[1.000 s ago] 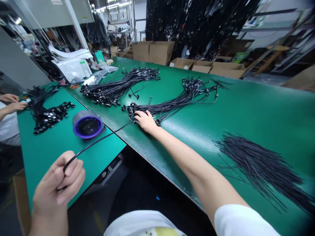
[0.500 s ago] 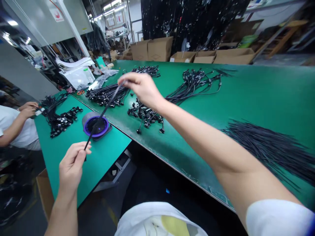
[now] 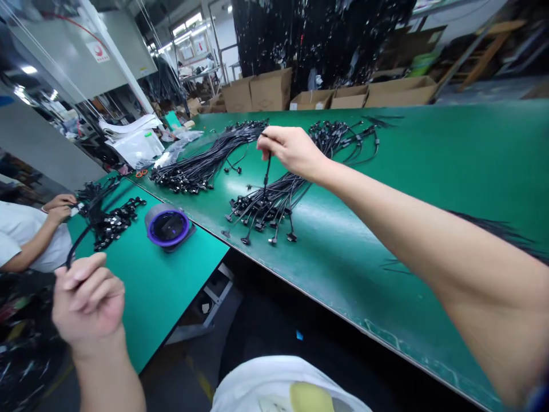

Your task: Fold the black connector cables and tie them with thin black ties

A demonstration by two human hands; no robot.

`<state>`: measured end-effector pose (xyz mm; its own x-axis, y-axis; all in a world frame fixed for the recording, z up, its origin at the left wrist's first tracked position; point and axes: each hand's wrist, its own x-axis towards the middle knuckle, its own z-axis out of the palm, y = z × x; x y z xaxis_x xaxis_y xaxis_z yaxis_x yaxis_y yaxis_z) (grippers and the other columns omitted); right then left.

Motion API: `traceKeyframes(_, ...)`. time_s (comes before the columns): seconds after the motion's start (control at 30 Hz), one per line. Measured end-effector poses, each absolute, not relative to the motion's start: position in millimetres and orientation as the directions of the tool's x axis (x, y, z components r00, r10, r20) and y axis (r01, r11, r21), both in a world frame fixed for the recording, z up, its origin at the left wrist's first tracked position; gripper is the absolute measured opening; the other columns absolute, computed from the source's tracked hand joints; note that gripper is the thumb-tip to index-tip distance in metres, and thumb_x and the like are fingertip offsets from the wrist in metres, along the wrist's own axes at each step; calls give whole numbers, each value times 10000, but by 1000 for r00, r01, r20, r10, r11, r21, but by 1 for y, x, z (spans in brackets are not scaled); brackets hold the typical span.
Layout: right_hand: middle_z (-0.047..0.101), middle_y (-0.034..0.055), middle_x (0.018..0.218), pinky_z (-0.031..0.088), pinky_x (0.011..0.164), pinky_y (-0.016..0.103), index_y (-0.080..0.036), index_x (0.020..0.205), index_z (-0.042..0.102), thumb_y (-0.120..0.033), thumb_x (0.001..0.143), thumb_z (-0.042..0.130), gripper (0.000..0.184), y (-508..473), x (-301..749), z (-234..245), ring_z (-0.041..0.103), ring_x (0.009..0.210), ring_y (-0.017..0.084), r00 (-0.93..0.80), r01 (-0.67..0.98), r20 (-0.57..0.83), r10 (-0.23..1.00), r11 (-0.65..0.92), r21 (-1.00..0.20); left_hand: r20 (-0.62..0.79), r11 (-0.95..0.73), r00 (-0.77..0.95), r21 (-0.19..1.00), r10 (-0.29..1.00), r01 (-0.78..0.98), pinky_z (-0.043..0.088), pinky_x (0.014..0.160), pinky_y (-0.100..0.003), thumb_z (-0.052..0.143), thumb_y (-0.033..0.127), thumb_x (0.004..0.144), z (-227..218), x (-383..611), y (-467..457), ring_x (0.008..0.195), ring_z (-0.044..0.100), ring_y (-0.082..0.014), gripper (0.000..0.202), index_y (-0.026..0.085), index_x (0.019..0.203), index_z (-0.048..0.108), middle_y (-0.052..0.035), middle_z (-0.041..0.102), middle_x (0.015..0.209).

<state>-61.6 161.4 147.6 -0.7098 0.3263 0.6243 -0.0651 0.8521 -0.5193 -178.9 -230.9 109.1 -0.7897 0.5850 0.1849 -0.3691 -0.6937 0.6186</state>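
Note:
My left hand (image 3: 88,297) is raised at the lower left, its fingers closed round a black cable (image 3: 78,245). That cable curves up and to the right from the fist, and its far end blurs over a pile on the side table. Over the main table, my right hand (image 3: 291,150) pinches another black cable (image 3: 266,170), which hangs down with a small thicker piece on it. Its lower end meets a bundle of black cables with flat connectors (image 3: 261,209), so I cannot tell where it stops. A round purple-rimmed black device (image 3: 187,224) stands between my hands on the side table.
More cable bundles (image 3: 210,154) lie on the green table (image 3: 429,154), with loose black strands (image 3: 493,224) partly behind my right forearm. A co-worker's hands (image 3: 58,210) work at the far left beside a cable pile (image 3: 118,222). Cardboard boxes (image 3: 270,90) line the back edge.
My hands have moved apart; no cable is stretched between them any more. The left hand went left and down, the right hand moved right over the connector bundle with a hanging cable.

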Motion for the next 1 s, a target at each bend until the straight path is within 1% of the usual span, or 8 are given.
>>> traceKeyframes(0.1,489,-46,648,459,665,252,-185,1006,558,-358,1034,248,357,125,-40,183,507,578,79,-585,-327,700,409,672,-665,177,-495,-693,819,699,-291,354,291,-66,775,412,758,95,-181,-214,343,277,32,382,170,642,503,68,562,685)
traceKeyframes(0.2,396,-49,598,414,613,254,-193,920,572,-400,1008,332,329,119,-21,206,410,510,71,-631,-176,656,414,747,-641,179,-386,-603,892,778,-233,295,299,-81,777,458,739,84,-169,-191,393,313,17,428,151,613,506,34,526,695)
traceKeyframes(0.33,332,-16,501,293,510,259,-206,611,413,-369,937,478,370,148,6,166,319,442,82,-752,366,571,330,929,-57,148,-349,-644,916,751,-197,552,647,-206,720,478,788,71,-151,-156,690,570,-88,462,167,572,455,-6,543,747)
traceKeyframes(0.43,458,27,501,175,409,270,-240,654,420,-279,890,516,258,144,35,105,334,363,118,-846,410,432,312,899,154,55,-221,-688,963,724,-156,545,889,-335,591,497,876,56,-150,-131,876,619,-143,417,181,634,467,-49,613,924)
traceKeyframes(0.57,632,51,645,263,396,289,-249,749,524,-191,871,485,141,86,75,64,549,442,175,-960,227,176,217,973,41,168,-94,-619,984,767,151,507,969,-398,450,483,945,36,-135,-102,1041,629,-214,395,178,708,533,-109,633,1115)
traceKeyframes(0.73,680,20,731,322,483,283,-226,769,576,-281,947,461,219,34,72,89,619,577,154,-992,124,4,126,981,-149,342,-135,-212,758,916,639,479,985,-360,396,320,983,29,-92,-84,1115,609,-216,264,197,967,629,-107,663,1158)
traceKeyframes(0.87,698,34,798,348,520,269,-214,818,607,-318,966,448,241,57,76,99,636,652,162,-971,219,52,232,958,-188,252,-102,-187,812,949,574,499,913,-314,398,282,989,33,-91,-80,961,666,-176,241,215,1017,628,-57,715,987)
traceKeyframes(1.0,713,44,852,459,596,321,-252,879,636,-421,966,422,286,105,118,95,658,719,220,-886,315,251,389,904,-287,280,-190,-552,958,786,215,533,814,-291,510,376,944,46,-125,-83,902,683,-165,233,199,823,601,-46,715,982)
